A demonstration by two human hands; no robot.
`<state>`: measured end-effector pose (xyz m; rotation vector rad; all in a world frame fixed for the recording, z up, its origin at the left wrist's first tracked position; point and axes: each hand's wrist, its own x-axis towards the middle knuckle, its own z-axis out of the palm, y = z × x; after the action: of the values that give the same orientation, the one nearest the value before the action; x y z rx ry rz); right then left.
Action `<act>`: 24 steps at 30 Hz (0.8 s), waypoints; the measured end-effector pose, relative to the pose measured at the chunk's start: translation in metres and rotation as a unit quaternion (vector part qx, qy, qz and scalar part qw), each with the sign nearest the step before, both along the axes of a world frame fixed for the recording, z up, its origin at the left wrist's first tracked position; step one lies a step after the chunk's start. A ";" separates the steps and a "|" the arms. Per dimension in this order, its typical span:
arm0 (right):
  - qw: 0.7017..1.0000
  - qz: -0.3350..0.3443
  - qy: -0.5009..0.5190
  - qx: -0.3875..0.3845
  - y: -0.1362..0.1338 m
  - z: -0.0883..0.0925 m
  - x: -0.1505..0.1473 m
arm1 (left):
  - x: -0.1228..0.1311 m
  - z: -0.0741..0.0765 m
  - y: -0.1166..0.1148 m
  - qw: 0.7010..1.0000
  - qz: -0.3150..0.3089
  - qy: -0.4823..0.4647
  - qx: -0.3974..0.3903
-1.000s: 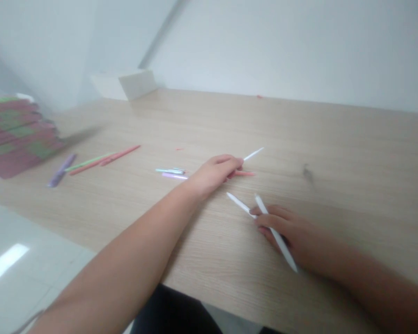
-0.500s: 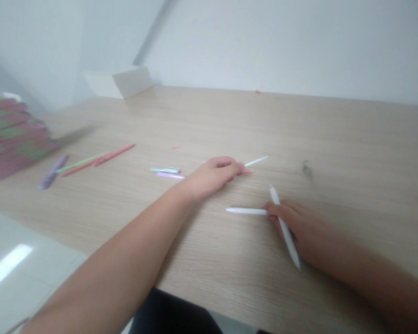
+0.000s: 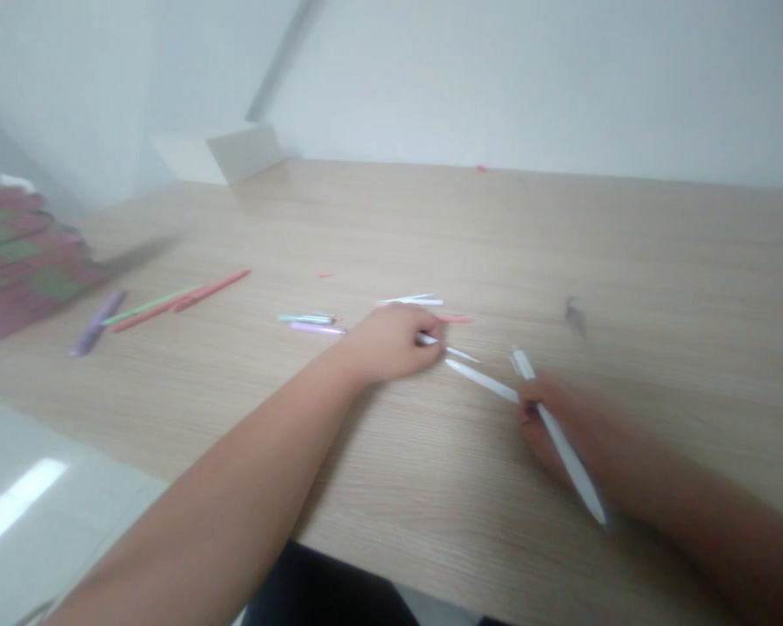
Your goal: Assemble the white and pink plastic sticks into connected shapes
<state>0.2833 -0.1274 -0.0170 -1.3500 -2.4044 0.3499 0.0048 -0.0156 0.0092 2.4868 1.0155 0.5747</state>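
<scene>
My left hand [image 3: 395, 346] is closed around a thin white stick [image 3: 462, 355] that looks like a pen refill, its narrow end pointing right. Farther right, my right hand [image 3: 552, 409] grips a white pen [image 3: 572, 465] with a clip at its upper end. A tapered white pen piece [image 3: 481, 380] also sticks out leftward from the right hand's fingers. Its tip is close to the stick's end; blur hides whether they touch. Just beyond the left hand lie slim white pieces [image 3: 421, 301] and a coral stick [image 3: 455, 319].
Teal [image 3: 306, 318] and lilac [image 3: 317, 329] pen pieces lie left of my left hand. Farther left are coral sticks [image 3: 212, 291], a green stick [image 3: 150, 306], a purple pen [image 3: 97, 323] and a pink-green stack [image 3: 30, 269]. A white folded box [image 3: 244, 155] stands at the back.
My left hand has drawn nearer and turned, now with the thin stick pointing toward the right hand. White pieces show behind it. The right hand has shifted slightly right, tilting its pen pieces.
</scene>
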 end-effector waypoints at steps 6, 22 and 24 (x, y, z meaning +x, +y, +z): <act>0.999 -0.029 -0.033 0.013 0.004 0.006 0.001 | -0.004 -0.006 0.003 0.998 -0.002 0.043 0.048; 0.992 -0.077 -0.049 -0.090 0.031 0.028 0.033 | -0.006 -0.009 0.009 0.999 -0.025 0.035 0.030; 0.992 -0.082 -0.051 -0.080 0.031 0.027 0.031 | -0.006 -0.009 0.009 0.999 -0.023 0.037 0.032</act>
<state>0.3141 -0.0964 0.0099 -1.6609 -2.3674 0.4460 -0.0008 -0.0067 0.0000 2.5973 0.9784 0.5129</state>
